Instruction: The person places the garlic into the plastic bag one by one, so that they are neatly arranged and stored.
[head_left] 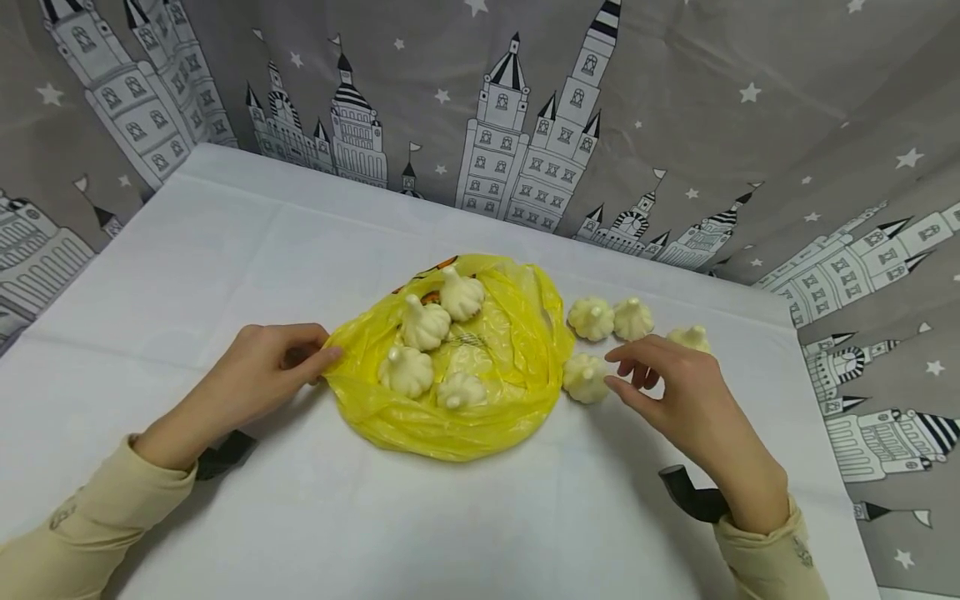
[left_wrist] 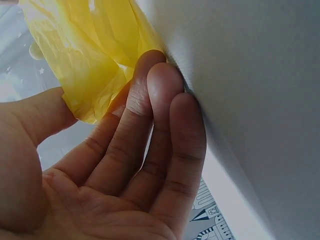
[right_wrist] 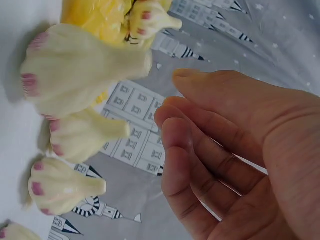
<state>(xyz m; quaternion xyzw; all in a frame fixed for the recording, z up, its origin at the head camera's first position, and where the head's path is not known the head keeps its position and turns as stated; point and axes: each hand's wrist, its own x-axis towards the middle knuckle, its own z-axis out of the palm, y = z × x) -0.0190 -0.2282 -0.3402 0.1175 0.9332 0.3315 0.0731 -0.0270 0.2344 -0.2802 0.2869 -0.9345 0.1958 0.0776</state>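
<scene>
A yellow plastic bag [head_left: 450,437] lies spread open on the white table, with several garlic bulbs [head_left: 407,372] inside it. At its left side my left hand [head_left: 273,362] pinches the rim; in the left wrist view the yellow plastic [left_wrist: 95,65] runs between thumb and forefinger. My right hand [head_left: 675,387] hovers beside a garlic bulb [head_left: 585,377] standing just right of the bag. Its thumb and fingers are apart and loosely bent, with nothing between them. In the right wrist view that bulb [right_wrist: 75,70] stands a short gap from the fingertips.
Two more bulbs [head_left: 591,318] stand side by side behind the nearest one. Another bulb [head_left: 690,337] is farther right, partly hidden by the right hand. A grey curtain [head_left: 420,75] printed with castles hangs along the back of the table [head_left: 360,517].
</scene>
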